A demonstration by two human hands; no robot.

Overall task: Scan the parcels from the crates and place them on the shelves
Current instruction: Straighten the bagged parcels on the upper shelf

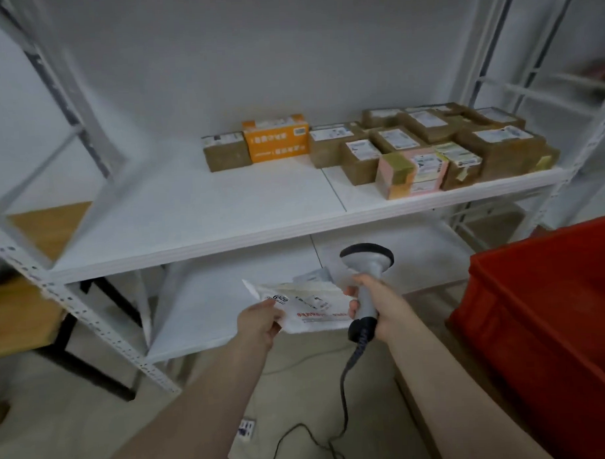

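Observation:
My left hand (pixel 259 321) pinches the near left corner of a flat white mailer parcel (pixel 310 306) with a printed label and red lettering. My right hand (pixel 375 304) grips the handle of a grey barcode scanner (pixel 365 261), whose dark head sits just above the parcel's right end. Both are held in front of the lower shelf. The upper white shelf (pixel 208 212) carries several brown taped boxes (pixel 497 143), an orange box (pixel 275 137) and a pink box (pixel 412 172) on its right half. A red crate (pixel 551 310) stands at the right.
White metal uprights (pixel 92 326) frame the shelving at left and right. The scanner's black cable (pixel 344 399) trails down to the floor near a power strip (pixel 246 430). A wooden table with black legs (pixel 23 318) stands at the left behind the rack.

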